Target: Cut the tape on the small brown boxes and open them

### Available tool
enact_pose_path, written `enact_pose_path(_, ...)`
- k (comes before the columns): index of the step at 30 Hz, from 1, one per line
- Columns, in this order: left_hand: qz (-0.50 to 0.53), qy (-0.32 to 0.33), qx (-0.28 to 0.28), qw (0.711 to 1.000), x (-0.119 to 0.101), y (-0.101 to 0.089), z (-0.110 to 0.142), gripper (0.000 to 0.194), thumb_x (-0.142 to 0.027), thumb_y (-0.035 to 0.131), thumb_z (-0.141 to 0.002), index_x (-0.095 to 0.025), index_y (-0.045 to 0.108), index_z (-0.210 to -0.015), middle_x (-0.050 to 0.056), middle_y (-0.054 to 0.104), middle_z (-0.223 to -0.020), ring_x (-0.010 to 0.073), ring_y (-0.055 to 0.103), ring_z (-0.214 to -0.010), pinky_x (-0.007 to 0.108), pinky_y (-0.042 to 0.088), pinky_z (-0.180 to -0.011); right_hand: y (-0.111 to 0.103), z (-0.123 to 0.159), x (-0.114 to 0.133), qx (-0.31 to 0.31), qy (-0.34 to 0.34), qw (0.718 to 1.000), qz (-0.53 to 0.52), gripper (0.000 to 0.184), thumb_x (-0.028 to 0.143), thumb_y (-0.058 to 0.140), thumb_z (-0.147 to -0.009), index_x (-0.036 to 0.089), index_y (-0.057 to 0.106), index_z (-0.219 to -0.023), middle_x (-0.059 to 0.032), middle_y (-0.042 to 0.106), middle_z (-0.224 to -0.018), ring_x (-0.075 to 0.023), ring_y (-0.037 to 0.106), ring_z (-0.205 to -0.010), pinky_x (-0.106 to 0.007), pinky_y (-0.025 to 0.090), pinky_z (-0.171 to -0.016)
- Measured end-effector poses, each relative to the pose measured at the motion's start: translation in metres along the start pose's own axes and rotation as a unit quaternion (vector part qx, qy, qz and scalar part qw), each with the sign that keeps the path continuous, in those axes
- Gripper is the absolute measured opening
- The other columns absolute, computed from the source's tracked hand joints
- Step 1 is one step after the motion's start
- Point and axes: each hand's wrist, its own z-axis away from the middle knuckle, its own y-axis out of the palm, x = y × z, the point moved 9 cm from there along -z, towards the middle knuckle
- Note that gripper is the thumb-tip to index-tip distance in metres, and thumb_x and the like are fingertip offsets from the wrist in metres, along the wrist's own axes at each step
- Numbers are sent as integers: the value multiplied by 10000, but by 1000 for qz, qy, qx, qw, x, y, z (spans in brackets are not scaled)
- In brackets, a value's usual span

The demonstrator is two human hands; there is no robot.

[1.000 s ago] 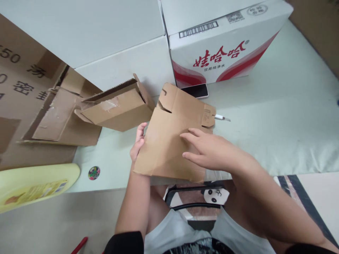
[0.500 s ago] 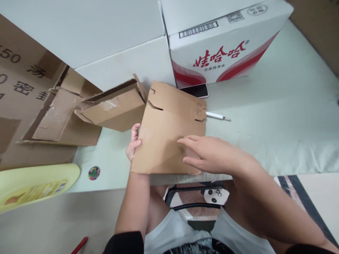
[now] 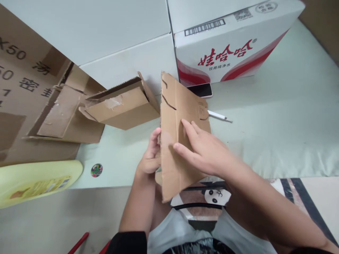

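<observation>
A brown flattened cardboard box point(image 3: 169, 165) stands tilted at the front of the table, creased along a fold, with slits near its upper left corner and a tab on its right edge. My left hand point(image 3: 150, 157) grips its left edge, the fingers partly hidden behind it. My right hand point(image 3: 202, 150) lies against the front panel, fingers stretched out and thumb apart. Past the tab lies a slim white pen-like tool point(image 3: 218, 115). A phone-like dark slab point(image 3: 203, 90) rests behind the cardboard.
An open cardboard box point(image 3: 120, 111) sits to the left, beside another brown box point(image 3: 54, 121). A white-and-red water carton point(image 3: 235, 58) stands at the back. At the left are a yellow bottle point(image 3: 39, 181) and a round colourful sticker point(image 3: 96, 170) on the pale green tablecloth point(image 3: 278, 116).
The cardboard has turned from facing me to a steeper tilt and bent along its crease, its left edge coming nearer. My left hand moved right with it. My right hand now presses on the panel.
</observation>
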Motion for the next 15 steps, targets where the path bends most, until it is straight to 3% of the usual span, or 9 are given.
enact_pose_path(2, -10, 14, 31, 999, -7, 9, 5, 767, -319, 996, -682, -466, 663, -1357, -4, 622, -1528, 354, 583, -1451, 503, 579, -1135, -3, 3, 2, -14, 8, 1000, -16, 978, 716, 431, -977, 113, 189, -1709, -293, 314, -1724, -506, 485, -1495, -644, 492, -1105)
enact_pose_path(5, -35, 64, 58, 996, -26, 23, 7, 677, -290, 967, -729, -445, 690, -1328, -14, 520, -1623, 376, 418, -1580, 555, 481, -1248, -5, 11, 8, -24, -13, 998, -51, 984, 701, 476, -961, 131, 196, -1712, -250, 278, -1755, -476, 396, -1570, -664, 435, -1180)
enact_pose_path(8, -100, 121, 86, 984, -48, 42, 9, 687, -295, 995, -672, -395, 730, -1298, 43, 502, -1616, 427, 318, -1618, 614, 424, -1273, -3, 21, 13, -20, -32, 995, -89, 1028, 700, 526, -935, 143, 166, -1720, -219, 218, -1782, -449, 273, -1638, -682, 352, -1253)
enact_pose_path(12, -173, 180, 54, 967, -72, 58, 18, 602, -346, 982, -667, -353, 786, -1236, 93, 578, -1483, 467, 414, -1544, 675, 300, -1309, -1, 34, 25, -8, -61, 988, -142, 1064, 623, 599, -911, 161, 95, -1726, -190, 194, -1795, -430, 219, -1659, -672, 369, -1261)
enact_pose_path(15, -225, 232, 71, 944, -84, 72, 27, 579, -284, 895, -759, -409, 758, -1308, 70, 547, -1513, 441, 460, -1508, 679, 337, -1280, -7, 41, 39, -8, -115, 969, -220, 822, 480, 514, -967, 221, 225, -1691, -136, 334, -1755, -358, 325, -1632, -579, 430, -1254)
